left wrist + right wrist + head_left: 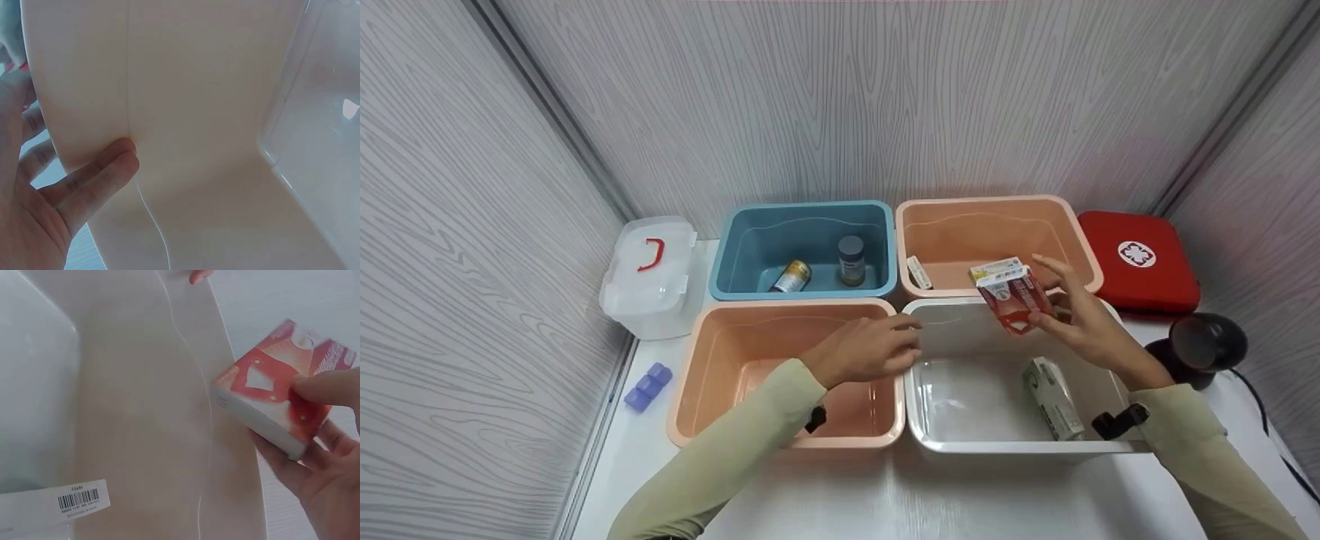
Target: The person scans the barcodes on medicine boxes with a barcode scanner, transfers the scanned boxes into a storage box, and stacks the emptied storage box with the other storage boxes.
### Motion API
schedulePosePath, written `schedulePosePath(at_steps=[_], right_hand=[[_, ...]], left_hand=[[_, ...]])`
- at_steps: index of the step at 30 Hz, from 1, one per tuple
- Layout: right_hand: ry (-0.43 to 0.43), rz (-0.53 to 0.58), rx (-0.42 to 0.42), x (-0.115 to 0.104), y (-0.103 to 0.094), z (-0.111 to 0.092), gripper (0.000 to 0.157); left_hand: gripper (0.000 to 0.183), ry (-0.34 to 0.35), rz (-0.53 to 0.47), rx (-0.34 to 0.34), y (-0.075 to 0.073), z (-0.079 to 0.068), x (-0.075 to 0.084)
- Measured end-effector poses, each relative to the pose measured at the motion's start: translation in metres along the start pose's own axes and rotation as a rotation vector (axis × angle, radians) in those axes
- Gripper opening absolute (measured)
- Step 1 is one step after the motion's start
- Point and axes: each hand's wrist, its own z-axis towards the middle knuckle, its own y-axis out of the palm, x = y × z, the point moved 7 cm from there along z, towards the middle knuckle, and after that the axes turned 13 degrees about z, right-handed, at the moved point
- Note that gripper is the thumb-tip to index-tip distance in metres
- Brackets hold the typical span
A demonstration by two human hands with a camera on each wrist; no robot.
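My right hand [1076, 319] pinches a red and white medicine box [1014, 298] between thumb and fingers. The box is held tilted above the back rim of the white bin [960, 448], overlapping the back peach bin [960, 208] in the head view. In the right wrist view, the thumb lies across the red face of the box [270, 382]. My left hand [870, 349], its fingers loosely bent and holding nothing, is over the right side of the front peach bin [720, 337], fingertips by the white bin's left rim. A white and green box [1054, 397] lies in the white bin.
A blue bin [802, 208] holds two bottles. Small boxes, one white [919, 272] and one yellow [996, 268], are in the back peach bin. A clear lidded case [649, 266] and purple pill organizer [649, 387] stand left; a red first-aid case [1140, 262] and black lamp [1204, 345] right.
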Motion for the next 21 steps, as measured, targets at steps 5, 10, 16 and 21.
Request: schedulePosePath(at_steps=[5,10,16,21], right_hand=[[0.013,-0.006,-0.060,0.001,0.006,-0.001,0.081],[0.027,0.038,0.043,0.000,-0.002,0.001,0.068],[0.095,0.071,0.158,0.002,-0.021,-0.007,0.066],[0.050,0.025,0.192,-0.006,-0.046,-0.016,0.060]], left_hand=[[0.036,-0.001,-0.002,-0.008,0.000,0.000,0.001],[0.035,-0.003,0.006,-0.005,-0.001,-0.001,0.001],[0.035,0.002,-0.007,0.012,-0.001,-0.001,0.001],[0.034,0.004,0.000,0.009,-0.001,-0.001,0.001]])
